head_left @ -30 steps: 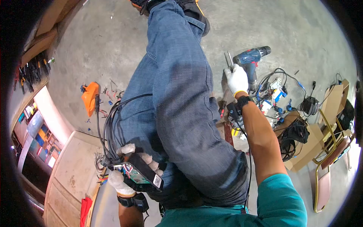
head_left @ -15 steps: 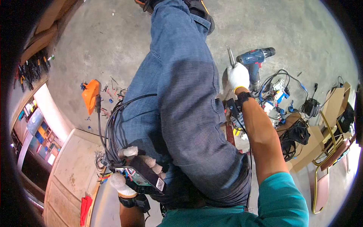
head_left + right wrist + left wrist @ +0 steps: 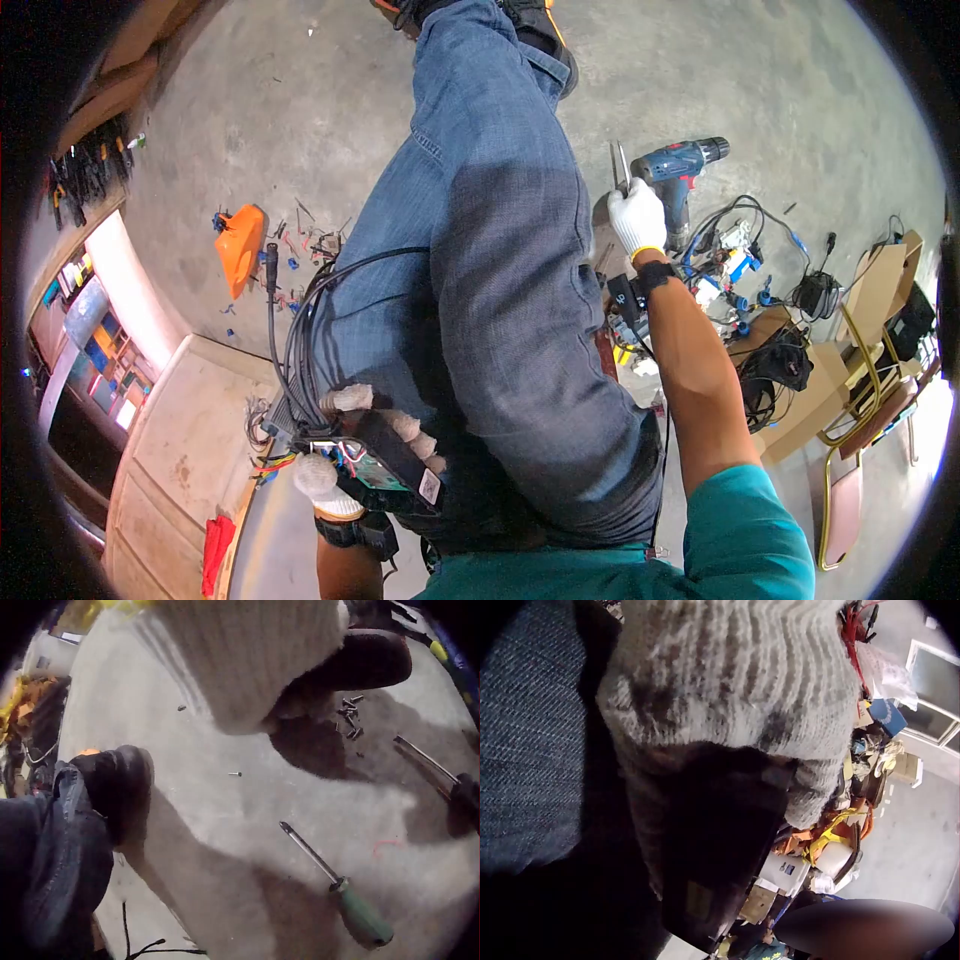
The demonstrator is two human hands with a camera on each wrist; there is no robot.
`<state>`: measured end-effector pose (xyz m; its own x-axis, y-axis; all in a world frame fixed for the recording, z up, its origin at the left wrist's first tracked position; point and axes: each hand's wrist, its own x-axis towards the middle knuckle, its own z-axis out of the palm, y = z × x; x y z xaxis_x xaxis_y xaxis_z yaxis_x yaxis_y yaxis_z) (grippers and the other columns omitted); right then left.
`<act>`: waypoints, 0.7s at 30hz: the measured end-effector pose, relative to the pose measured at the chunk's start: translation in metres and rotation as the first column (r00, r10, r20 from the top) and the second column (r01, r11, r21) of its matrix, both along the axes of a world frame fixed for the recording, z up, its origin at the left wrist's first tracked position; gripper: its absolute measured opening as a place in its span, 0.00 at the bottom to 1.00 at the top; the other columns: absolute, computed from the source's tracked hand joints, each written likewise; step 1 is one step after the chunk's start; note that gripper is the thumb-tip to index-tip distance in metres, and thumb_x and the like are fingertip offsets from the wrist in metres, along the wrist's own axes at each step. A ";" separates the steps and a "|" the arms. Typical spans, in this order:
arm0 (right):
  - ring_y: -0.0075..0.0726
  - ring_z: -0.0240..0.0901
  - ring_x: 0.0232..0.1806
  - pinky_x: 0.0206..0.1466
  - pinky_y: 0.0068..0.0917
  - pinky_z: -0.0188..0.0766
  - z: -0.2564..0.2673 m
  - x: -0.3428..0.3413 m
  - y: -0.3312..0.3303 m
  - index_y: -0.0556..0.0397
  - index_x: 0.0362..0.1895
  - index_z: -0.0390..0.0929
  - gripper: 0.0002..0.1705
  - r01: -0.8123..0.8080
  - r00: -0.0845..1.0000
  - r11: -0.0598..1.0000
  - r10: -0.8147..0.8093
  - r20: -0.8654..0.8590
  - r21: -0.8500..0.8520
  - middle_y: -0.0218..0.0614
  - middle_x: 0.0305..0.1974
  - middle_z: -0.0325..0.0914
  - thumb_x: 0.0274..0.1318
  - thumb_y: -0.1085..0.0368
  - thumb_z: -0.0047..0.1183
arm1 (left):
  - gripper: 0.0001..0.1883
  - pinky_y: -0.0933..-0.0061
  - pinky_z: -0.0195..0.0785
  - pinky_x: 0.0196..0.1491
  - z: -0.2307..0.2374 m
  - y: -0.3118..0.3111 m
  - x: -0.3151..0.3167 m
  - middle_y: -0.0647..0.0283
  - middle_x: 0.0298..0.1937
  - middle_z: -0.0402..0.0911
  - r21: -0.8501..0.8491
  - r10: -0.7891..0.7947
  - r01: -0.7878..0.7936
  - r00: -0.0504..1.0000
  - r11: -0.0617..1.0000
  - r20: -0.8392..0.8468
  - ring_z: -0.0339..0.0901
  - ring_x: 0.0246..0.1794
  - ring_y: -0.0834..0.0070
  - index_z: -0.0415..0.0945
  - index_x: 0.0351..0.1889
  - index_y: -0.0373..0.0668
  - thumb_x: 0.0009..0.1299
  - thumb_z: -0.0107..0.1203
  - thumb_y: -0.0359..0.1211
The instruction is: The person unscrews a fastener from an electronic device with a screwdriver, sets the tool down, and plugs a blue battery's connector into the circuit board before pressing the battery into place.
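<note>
My gloved left hand (image 3: 318, 478) grips an open black electronics box (image 3: 398, 448) on my lap, thumb on the near side and fingers on the far side. Inside it show a green circuit board (image 3: 372, 467) and coloured wires; thick black cables (image 3: 297, 345) leave one end. The left wrist view has the box (image 3: 712, 855) dark under the glove. On the floor beside a cordless drill (image 3: 672, 165), my gloved right hand (image 3: 638, 217) holds a tool with a metal shaft (image 3: 626, 163); its kind I cannot tell. A green-handled screwdriver (image 3: 361, 911) and a small heap of screws (image 3: 349, 720) lie nearby.
A second screwdriver (image 3: 427, 757) lies at the right in the right wrist view. Beyond my right forearm are tangled cables (image 3: 745, 215), opened cardboard boxes (image 3: 810, 385) and a chair frame (image 3: 845, 490). An orange object (image 3: 240, 245) sits left of my legs among wire scraps.
The head view has swung slightly, so everything shifts a little right and down. Both hands keep their grips, the right beside the drill, the left on the box.
</note>
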<state>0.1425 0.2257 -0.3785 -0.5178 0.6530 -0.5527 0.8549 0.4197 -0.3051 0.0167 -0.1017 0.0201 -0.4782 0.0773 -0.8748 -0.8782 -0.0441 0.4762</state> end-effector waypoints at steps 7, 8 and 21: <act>0.68 0.83 0.47 0.51 0.58 0.79 0.004 0.007 0.000 0.54 0.47 0.79 0.16 -0.043 0.995 0.998 0.047 -0.091 0.046 0.58 0.43 0.83 0.71 0.54 0.57 | 0.56 0.28 0.88 0.37 0.004 0.004 -0.003 0.40 0.50 0.87 -0.059 0.095 -0.088 0.987 0.994 0.129 0.91 0.41 0.41 0.62 0.78 0.43 0.64 0.70 0.70; 0.67 0.82 0.47 0.51 0.58 0.79 0.003 0.005 -0.001 0.53 0.47 0.78 0.17 -0.108 0.991 0.993 0.112 -0.071 0.055 0.56 0.43 0.82 0.71 0.52 0.58 | 0.55 0.26 0.87 0.39 0.006 0.004 -0.005 0.40 0.51 0.87 -0.083 0.179 -0.165 0.963 0.983 0.201 0.91 0.42 0.41 0.62 0.78 0.43 0.64 0.70 0.70; 0.68 0.85 0.47 0.53 0.58 0.80 -0.003 -0.016 0.001 0.52 0.46 0.81 0.16 -0.305 0.952 0.952 0.303 0.048 0.037 0.54 0.45 0.85 0.73 0.53 0.52 | 0.43 0.17 0.50 0.80 -0.015 -0.022 -0.009 0.31 0.77 0.71 0.652 0.164 -0.375 0.918 0.659 0.361 0.67 0.79 0.28 0.57 0.82 0.35 0.81 0.48 0.58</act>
<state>0.1262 0.2267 -0.3814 -0.6731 0.4920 -0.5522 0.6961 0.6736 -0.2483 0.0075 -0.1235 0.0046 -0.3536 0.6145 -0.7052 -0.8519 -0.5229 -0.0286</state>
